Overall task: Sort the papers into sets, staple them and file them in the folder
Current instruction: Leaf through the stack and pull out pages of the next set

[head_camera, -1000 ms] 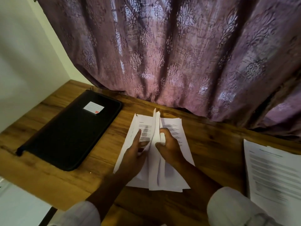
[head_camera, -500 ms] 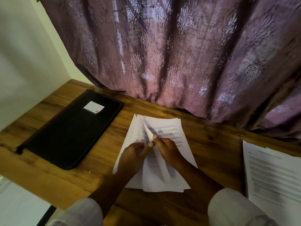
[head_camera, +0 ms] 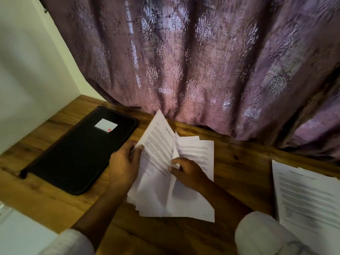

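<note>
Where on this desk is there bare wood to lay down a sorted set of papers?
The widest bare desk lies between the loose stack and the right-hand pile, back to the curtain. A narrower strip runs along the near edge before the black folder. Crowded: the centre, where left hand and right hand grip fanned sheets.

- The table [head_camera: 239, 159] is wood with a visible grain, smooth and slightly shiny.
- The folder [head_camera: 73, 153] is black and matt; whether it is cloth or plastic, I cannot tell.
- Its label [head_camera: 105, 125] is white paper.
- The papers [head_camera: 160, 196] are thin white paper, printed and creased.
- The curtain [head_camera: 184, 61] is purple cloth with a glossy pattern.
</note>
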